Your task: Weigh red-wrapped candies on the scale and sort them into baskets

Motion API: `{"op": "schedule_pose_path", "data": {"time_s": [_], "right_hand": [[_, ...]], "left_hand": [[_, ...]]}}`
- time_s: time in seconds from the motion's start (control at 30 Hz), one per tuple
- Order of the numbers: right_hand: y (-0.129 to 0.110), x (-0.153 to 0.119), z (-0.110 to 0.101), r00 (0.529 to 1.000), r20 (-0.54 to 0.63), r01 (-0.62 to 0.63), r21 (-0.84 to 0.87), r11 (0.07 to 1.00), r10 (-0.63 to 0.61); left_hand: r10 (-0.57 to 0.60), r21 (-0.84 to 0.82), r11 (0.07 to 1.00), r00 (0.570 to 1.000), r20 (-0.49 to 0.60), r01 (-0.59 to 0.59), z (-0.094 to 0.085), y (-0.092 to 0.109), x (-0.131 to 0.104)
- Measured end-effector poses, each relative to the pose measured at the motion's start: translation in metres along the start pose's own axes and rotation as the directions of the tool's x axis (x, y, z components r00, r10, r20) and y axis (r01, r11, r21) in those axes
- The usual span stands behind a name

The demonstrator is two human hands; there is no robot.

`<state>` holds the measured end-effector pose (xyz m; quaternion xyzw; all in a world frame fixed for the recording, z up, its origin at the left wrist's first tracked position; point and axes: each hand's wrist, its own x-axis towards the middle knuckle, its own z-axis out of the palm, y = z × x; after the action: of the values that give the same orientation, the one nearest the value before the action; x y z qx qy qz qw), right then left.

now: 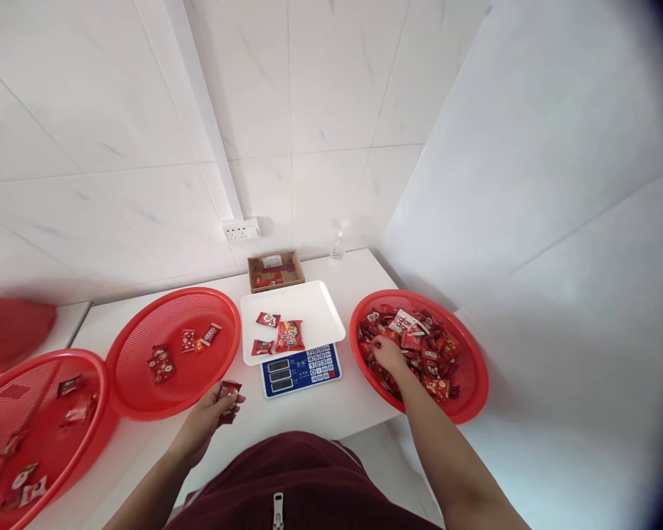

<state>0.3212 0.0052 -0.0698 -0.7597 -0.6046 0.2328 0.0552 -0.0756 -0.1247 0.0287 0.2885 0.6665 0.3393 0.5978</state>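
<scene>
My left hand (203, 421) is closed around a small red snack packet (230, 402), held in front of the table near the middle red basket (120, 344). My right hand (387, 355) reaches into the right red basket (478, 368), which is heaped with red snack packets (414, 342). Its fingers curl down among them, and their tips are partly hidden. Between the hands stands a digital scale (301, 373) with a blue keypad panel. On its white tray (309, 305) lie a larger red packet (290, 336) and two small ones.
A small cardboard box (276, 272) with red packets stands behind the scale. To its right is a clear plastic bottle (338, 244) against the wall. Another red basket (102, 383) at the left holds several packets. A wall socket (241, 230) is above the table.
</scene>
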Motion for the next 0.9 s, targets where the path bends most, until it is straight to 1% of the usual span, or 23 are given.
{"op": "schedule_pose_path", "data": {"time_s": [0.07,0.1,0.17,0.23,0.27,0.3,0.37,0.47,0.53,0.6,0.67,0.73,0.83,0.9], "right_hand": [[0.000,-0.002,-0.008,0.999,-0.040,0.007,0.042,0.999,-0.005],[-0.002,-0.003,-0.012,0.997,-0.083,0.012,0.070,0.997,-0.006],[-0.013,-0.003,-0.019,0.979,-0.205,0.046,0.161,0.986,-0.012],[-0.034,-0.003,-0.024,0.946,-0.324,0.126,0.287,0.950,-0.028],[-0.047,-0.002,-0.025,0.934,-0.356,0.172,0.347,0.922,-0.041],[-0.062,0.000,-0.025,0.930,-0.363,0.215,0.396,0.893,-0.063],[-0.093,0.003,-0.022,0.937,-0.327,0.275,0.464,0.842,-0.126],[-0.139,0.007,-0.011,0.948,-0.223,0.308,0.476,0.824,-0.225],[-0.162,0.009,-0.003,0.947,-0.175,0.321,0.462,0.826,-0.270],[-0.176,0.010,0.003,0.937,-0.137,0.348,0.464,0.814,-0.322],[-0.182,0.011,0.006,0.923,-0.110,0.377,0.451,0.809,-0.369],[-0.180,0.011,0.008,0.915,-0.097,0.397,0.381,0.835,-0.391],[-0.167,0.009,0.007,0.906,-0.055,0.423,0.151,0.894,-0.419],[-0.155,0.006,0.006,0.898,0.007,0.440,-0.024,0.898,-0.440]], "left_hand": [[0.005,-0.015,1.000,1.000,-0.010,-0.005,-0.002,0.001,-0.001],[0.008,-0.023,1.000,1.000,-0.012,-0.008,-0.002,0.001,-0.002],[0.008,-0.035,0.999,1.000,-0.011,-0.008,-0.001,0.001,-0.002],[0.001,-0.039,0.999,1.000,0.000,-0.001,0.001,0.001,-0.002],[-0.001,-0.038,0.999,1.000,0.008,0.002,0.003,0.000,-0.002],[-0.001,-0.039,0.999,1.000,0.017,0.002,0.003,0.000,-0.002],[0.002,-0.043,0.999,0.999,0.034,0.000,0.004,-0.002,-0.001],[0.005,-0.047,0.999,0.999,0.035,-0.003,0.003,-0.004,-0.001],[0.006,-0.050,0.999,1.000,0.026,-0.005,-0.001,-0.006,-0.001],[0.009,-0.060,0.998,1.000,0.015,-0.008,-0.005,-0.009,-0.001],[0.006,-0.073,0.997,1.000,0.003,-0.006,-0.009,-0.012,-0.001],[0.002,-0.086,0.996,1.000,-0.008,-0.003,-0.012,-0.015,-0.001],[-0.008,-0.093,0.996,1.000,-0.009,0.008,-0.014,-0.017,-0.002],[-0.015,-0.089,0.996,1.000,-0.005,0.014,-0.014,-0.018,-0.001]]}}
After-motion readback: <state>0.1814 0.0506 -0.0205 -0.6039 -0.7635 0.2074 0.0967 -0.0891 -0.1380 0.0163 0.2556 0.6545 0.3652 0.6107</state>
